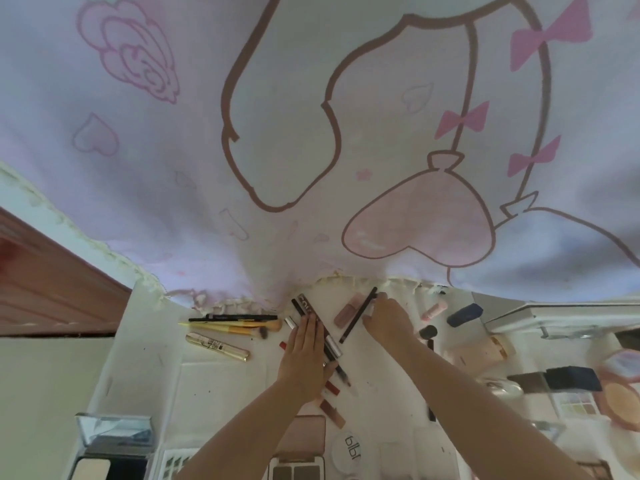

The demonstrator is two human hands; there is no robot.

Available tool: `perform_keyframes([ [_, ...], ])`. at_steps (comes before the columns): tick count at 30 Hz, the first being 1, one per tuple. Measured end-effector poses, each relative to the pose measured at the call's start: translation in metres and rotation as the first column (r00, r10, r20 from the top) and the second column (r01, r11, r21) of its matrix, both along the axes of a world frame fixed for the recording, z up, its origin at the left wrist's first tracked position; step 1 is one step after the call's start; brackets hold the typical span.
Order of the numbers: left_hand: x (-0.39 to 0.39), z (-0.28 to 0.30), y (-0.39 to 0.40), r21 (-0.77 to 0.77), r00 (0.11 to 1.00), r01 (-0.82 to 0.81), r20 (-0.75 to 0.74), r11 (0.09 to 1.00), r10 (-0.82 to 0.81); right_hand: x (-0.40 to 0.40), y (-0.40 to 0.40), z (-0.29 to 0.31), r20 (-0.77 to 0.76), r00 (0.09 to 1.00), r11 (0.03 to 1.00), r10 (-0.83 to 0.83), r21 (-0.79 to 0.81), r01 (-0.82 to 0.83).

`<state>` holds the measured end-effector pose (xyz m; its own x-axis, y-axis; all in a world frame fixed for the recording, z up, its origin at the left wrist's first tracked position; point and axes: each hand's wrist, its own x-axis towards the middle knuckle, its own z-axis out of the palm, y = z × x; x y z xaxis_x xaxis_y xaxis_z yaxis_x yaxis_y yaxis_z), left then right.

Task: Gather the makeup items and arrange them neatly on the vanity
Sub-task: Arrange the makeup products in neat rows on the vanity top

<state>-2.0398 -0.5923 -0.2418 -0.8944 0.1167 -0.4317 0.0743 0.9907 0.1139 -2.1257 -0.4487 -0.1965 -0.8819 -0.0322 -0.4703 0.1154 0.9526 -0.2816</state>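
My left hand lies flat with straight fingers on a bunch of slim pencils and tubes in the middle of the white vanity top. My right hand pinches the upper part of a long dark pencil that slants beside a nude lip gloss tube. To the left lie a black liner, yellow-handled brushes and a gold mascara. Reddish lip tubes lie below my left wrist.
A pink cartoon cloth hangs over the back of the vanity. Palettes and a round compact sit at the front edge. A clear box stands front left. Bottles, a navy tube and compacts crowd the right side.
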Motion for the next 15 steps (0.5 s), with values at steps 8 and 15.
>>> perform_keyframes([
  [8, 0.002, -0.008, 0.000, 0.001, 1.000, -0.015, -0.002, 1.000, 0.015, 0.002, 0.001, -0.014, 0.086, 0.984, 0.987, -0.155, -0.040, 0.158],
  [15, 0.001, -0.007, 0.002, -0.018, 1.000, -0.007, 0.008, 1.000, 0.007, 0.018, 0.016, 0.003, 0.046, 0.978, 0.961, -0.205, -0.179, 0.210],
])
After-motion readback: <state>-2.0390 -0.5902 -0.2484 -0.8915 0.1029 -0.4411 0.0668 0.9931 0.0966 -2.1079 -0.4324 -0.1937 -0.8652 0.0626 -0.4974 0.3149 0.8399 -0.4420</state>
